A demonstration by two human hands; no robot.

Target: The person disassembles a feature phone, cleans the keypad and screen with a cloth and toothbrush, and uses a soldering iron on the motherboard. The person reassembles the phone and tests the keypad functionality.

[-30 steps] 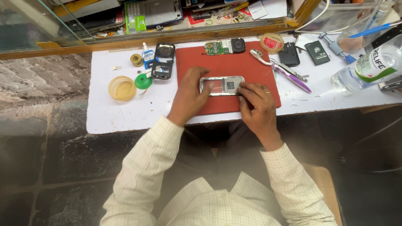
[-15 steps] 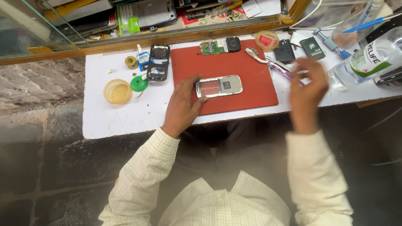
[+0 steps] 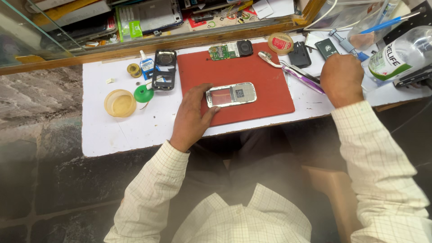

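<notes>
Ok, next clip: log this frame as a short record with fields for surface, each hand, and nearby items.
surface: white table with a red mat
left hand: left hand touches the end of the opened silver phone lying on the mat
right hand: right hand over the table's right side, beside the purple tool; grip hidden
nearby: circuit board, black phone frame, green cap, clear bottle

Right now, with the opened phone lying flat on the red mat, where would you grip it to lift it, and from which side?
Grip the phone by its two long edges, coming from above at its free right end. It lies flat, open face up with parts exposed, so a pinch on the rim looks safest. The left hand already touches its left end; the right hand is away among the tools.
</notes>
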